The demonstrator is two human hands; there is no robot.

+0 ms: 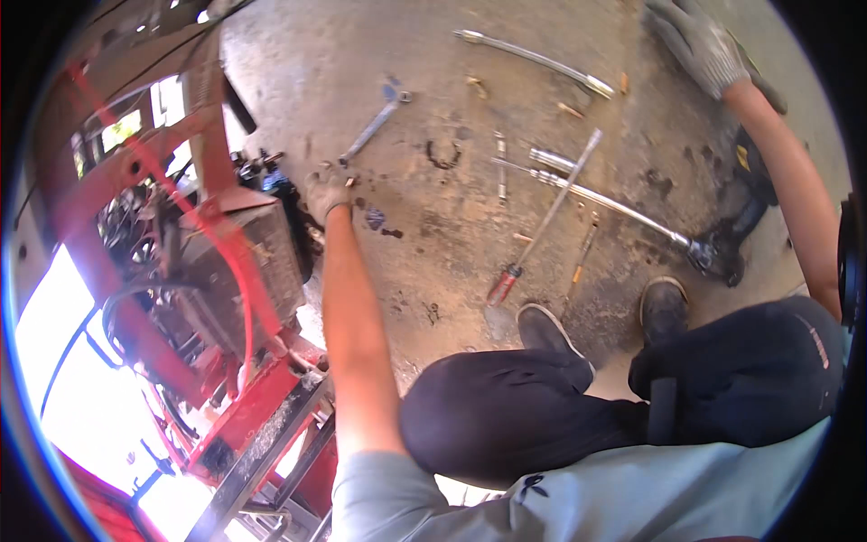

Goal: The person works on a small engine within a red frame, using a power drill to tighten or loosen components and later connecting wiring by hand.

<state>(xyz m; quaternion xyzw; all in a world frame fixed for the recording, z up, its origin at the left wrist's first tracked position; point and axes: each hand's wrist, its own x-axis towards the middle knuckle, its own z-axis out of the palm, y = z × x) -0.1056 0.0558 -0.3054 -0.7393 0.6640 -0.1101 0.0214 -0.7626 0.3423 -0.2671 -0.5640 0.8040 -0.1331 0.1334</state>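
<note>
My left hand (326, 193), in a grey work glove, is low beside the red machine (242, 271), near the lower end of a combination wrench (372, 128) lying on the floor. Its fingers are blurred against the dark machine parts, and what they touch is unclear. My right hand (694, 43), also gloved, reaches to the far right with its fingers stretched out. Beneath its wrist shows part of a dark object with a yellow-green edge. Between my hands lie a long chrome bar (542, 60), a red-handled screwdriver (508, 282) and a long chrome ratchet-like tool (623, 204).
A short chrome rod (501, 168), a thin yellow-handled tool (583, 256) and several small brass-coloured pieces lie scattered on the stained concrete floor (361, 45). A black object with yellow marks (755, 176) lies at the right. My shoes (664, 307) stand close to the tools.
</note>
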